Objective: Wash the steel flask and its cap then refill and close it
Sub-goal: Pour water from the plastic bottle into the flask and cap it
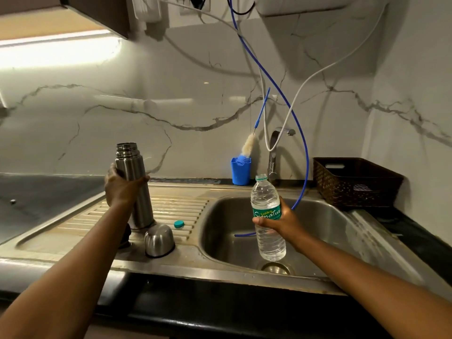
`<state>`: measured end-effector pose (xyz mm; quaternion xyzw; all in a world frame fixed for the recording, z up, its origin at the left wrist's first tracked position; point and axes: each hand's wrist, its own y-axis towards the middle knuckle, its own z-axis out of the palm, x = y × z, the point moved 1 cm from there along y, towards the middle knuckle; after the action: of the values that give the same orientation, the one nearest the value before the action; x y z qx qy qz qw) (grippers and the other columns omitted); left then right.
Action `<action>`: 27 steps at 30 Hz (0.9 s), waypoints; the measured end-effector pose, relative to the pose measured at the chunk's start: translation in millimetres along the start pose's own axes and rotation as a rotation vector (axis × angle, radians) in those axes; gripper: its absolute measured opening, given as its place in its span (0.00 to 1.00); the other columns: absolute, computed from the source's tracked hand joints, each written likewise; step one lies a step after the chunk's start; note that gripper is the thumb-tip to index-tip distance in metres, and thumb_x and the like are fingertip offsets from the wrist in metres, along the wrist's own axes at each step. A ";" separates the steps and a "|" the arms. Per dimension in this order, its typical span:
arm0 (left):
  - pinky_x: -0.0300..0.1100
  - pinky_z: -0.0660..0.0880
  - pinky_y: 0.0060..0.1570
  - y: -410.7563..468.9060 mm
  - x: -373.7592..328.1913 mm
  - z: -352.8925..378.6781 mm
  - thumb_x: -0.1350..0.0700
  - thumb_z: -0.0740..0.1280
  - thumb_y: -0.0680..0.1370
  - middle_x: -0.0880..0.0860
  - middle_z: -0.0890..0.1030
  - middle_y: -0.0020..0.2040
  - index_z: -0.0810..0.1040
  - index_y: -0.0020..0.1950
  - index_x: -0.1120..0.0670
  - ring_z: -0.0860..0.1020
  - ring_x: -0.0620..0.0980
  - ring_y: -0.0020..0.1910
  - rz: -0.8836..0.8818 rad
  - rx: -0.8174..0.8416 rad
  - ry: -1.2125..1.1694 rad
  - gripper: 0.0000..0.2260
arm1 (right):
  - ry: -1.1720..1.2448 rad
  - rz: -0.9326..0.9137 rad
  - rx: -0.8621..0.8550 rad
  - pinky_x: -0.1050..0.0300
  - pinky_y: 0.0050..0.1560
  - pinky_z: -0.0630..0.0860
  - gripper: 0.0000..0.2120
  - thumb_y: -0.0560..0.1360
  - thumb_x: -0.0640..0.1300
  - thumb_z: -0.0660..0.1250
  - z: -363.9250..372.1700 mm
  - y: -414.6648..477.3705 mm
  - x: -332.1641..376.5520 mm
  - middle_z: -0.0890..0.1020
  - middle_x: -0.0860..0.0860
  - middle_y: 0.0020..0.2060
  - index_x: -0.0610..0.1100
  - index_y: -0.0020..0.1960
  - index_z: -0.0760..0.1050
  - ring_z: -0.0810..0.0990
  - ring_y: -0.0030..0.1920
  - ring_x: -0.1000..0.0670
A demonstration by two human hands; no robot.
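On steel drainboard: left hand grips upright cylindrical steel flask; domed steel cap at its 5 o'clock; right hand grasps clear plastic water bottle.

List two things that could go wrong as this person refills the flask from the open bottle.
1. The flask has a narrow mouth, and the open bottle, in the right hand, is over the sink, apart from it; a hurried pour may spill onto the drainboard.
2. The steel cap sits close beside the left forearm; it might get knocked.
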<state>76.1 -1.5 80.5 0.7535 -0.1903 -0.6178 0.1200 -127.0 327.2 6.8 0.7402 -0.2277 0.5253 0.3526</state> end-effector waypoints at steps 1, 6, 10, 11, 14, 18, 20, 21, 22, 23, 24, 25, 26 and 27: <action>0.55 0.75 0.55 -0.2 -1.8 -1.2 0.50 0.79 0.63 0.58 0.75 0.60 0.69 0.65 0.55 0.76 0.59 0.58 0.006 0.001 0.027 0.35 | 0.006 -0.002 -0.003 0.59 0.46 0.76 0.29 0.64 0.45 0.77 -0.4 0.0 0.9 0.80 0.53 0.51 0.52 0.61 0.68 0.79 0.51 0.52; 0.50 0.71 0.57 -18.6 -38.3 0.5 0.55 0.78 0.65 0.60 0.73 0.61 0.69 0.65 0.60 0.73 0.58 0.58 0.229 -0.044 0.013 0.33 | 0.049 -0.025 -0.039 0.63 0.44 0.75 0.30 0.65 0.41 0.76 -2.9 1.1 5.4 0.79 0.52 0.51 0.51 0.62 0.67 0.79 0.50 0.52; 0.47 0.70 0.57 -41.2 -84.6 14.6 0.53 0.79 0.65 0.58 0.72 0.62 0.67 0.67 0.56 0.73 0.53 0.58 0.380 0.014 -0.107 0.35 | 0.052 -0.062 -0.137 0.55 0.50 0.78 0.32 0.61 0.49 0.79 -11.2 3.3 13.4 0.80 0.52 0.52 0.52 0.61 0.68 0.80 0.51 0.50; 0.48 0.71 0.57 -48.9 -93.8 22.7 0.52 0.79 0.64 0.57 0.73 0.62 0.67 0.67 0.55 0.73 0.53 0.57 0.395 0.048 -0.142 0.35 | 0.057 -0.072 -0.171 0.51 0.52 0.78 0.36 0.57 0.54 0.80 -14.8 3.3 16.4 0.80 0.51 0.52 0.52 0.60 0.69 0.80 0.52 0.49; 0.51 0.74 0.55 -82.9 -113.6 52.4 0.51 0.79 0.64 0.55 0.76 0.60 0.66 0.67 0.53 0.76 0.53 0.55 0.394 0.187 -0.228 0.35 | 0.118 -0.084 -0.278 0.46 0.55 0.78 0.38 0.52 0.60 0.80 -26.9 3.5 26.9 0.81 0.50 0.53 0.52 0.58 0.71 0.80 0.53 0.48; 0.47 0.77 0.49 -130.3 -113.6 99.4 0.50 0.80 0.63 0.48 0.75 0.53 0.66 0.64 0.48 0.77 0.50 0.50 0.306 0.421 -0.261 0.35 | 0.138 -0.087 -0.374 0.46 0.55 0.78 0.33 0.60 0.51 0.78 -48.8 5.0 36.5 0.81 0.49 0.52 0.48 0.62 0.71 0.81 0.52 0.47; 0.48 0.78 0.49 -149.4 -104.9 120.4 0.50 0.80 0.63 0.48 0.76 0.54 0.65 0.63 0.46 0.78 0.50 0.51 0.266 0.536 -0.265 0.34 | 0.092 -0.108 -0.397 0.52 0.51 0.78 0.32 0.62 0.48 0.78 -59.4 6.7 38.0 0.81 0.49 0.51 0.47 0.63 0.71 0.81 0.52 0.47; 0.47 0.78 0.48 -157.4 -100.2 129.4 0.50 0.79 0.63 0.49 0.76 0.55 0.65 0.63 0.46 0.77 0.50 0.50 0.251 0.575 -0.248 0.34 | 0.050 -0.117 -0.406 0.55 0.49 0.78 0.31 0.63 0.47 0.78 -65.0 7.6 38.4 0.81 0.49 0.51 0.46 0.63 0.71 0.81 0.52 0.48; 0.45 0.77 0.46 -164.0 -95.3 136.1 0.50 0.79 0.64 0.49 0.76 0.55 0.65 0.64 0.47 0.77 0.49 0.49 0.239 0.610 -0.230 0.34 | -0.001 -0.124 -0.417 0.56 0.49 0.77 0.31 0.63 0.47 0.78 -69.5 8.8 38.6 0.81 0.49 0.51 0.46 0.62 0.71 0.81 0.51 0.49; 0.41 0.75 0.43 -169.8 -90.6 142.1 0.51 0.78 0.65 0.49 0.75 0.55 0.64 0.66 0.48 0.76 0.48 0.48 0.234 0.644 -0.210 0.34 | -0.052 -0.127 -0.430 0.54 0.50 0.77 0.30 0.63 0.47 0.79 -74.3 10.4 37.7 0.81 0.50 0.51 0.46 0.62 0.71 0.80 0.51 0.49; 0.39 0.73 0.41 -174.0 -86.0 146.6 0.52 0.78 0.66 0.48 0.75 0.54 0.63 0.67 0.48 0.75 0.47 0.48 0.237 0.676 -0.182 0.35 | -0.107 -0.132 -0.440 0.52 0.52 0.77 0.31 0.62 0.48 0.79 -78.5 11.9 36.7 0.81 0.49 0.50 0.46 0.61 0.71 0.80 0.51 0.48; 0.38 0.73 0.41 -176.9 -81.6 149.9 0.52 0.78 0.66 0.49 0.75 0.54 0.63 0.67 0.49 0.75 0.47 0.48 0.250 0.697 -0.149 0.35 | -0.161 -0.135 -0.441 0.50 0.53 0.77 0.31 0.61 0.48 0.79 -81.5 13.0 35.8 0.81 0.49 0.50 0.46 0.60 0.71 0.80 0.51 0.48; 0.40 0.73 0.44 -178.1 -76.6 153.5 0.52 0.78 0.65 0.49 0.76 0.55 0.63 0.67 0.48 0.76 0.47 0.49 0.264 0.708 -0.113 0.36 | -0.213 -0.135 -0.432 0.50 0.54 0.77 0.31 0.61 0.49 0.79 -83.8 13.8 35.0 0.81 0.49 0.51 0.45 0.60 0.70 0.80 0.51 0.48; 0.43 0.74 0.48 -178.3 -72.2 155.9 0.52 0.79 0.65 0.50 0.77 0.55 0.63 0.67 0.48 0.76 0.48 0.50 0.274 0.712 -0.079 0.37 | -0.266 -0.131 -0.415 0.52 0.53 0.76 0.32 0.62 0.49 0.79 -84.7 13.9 34.5 0.80 0.49 0.51 0.45 0.61 0.70 0.79 0.51 0.48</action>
<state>-63.3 198.5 37.8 0.6911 -0.4963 -0.5199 -0.0755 -177.3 383.8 59.9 0.7278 -0.3264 0.3414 0.4971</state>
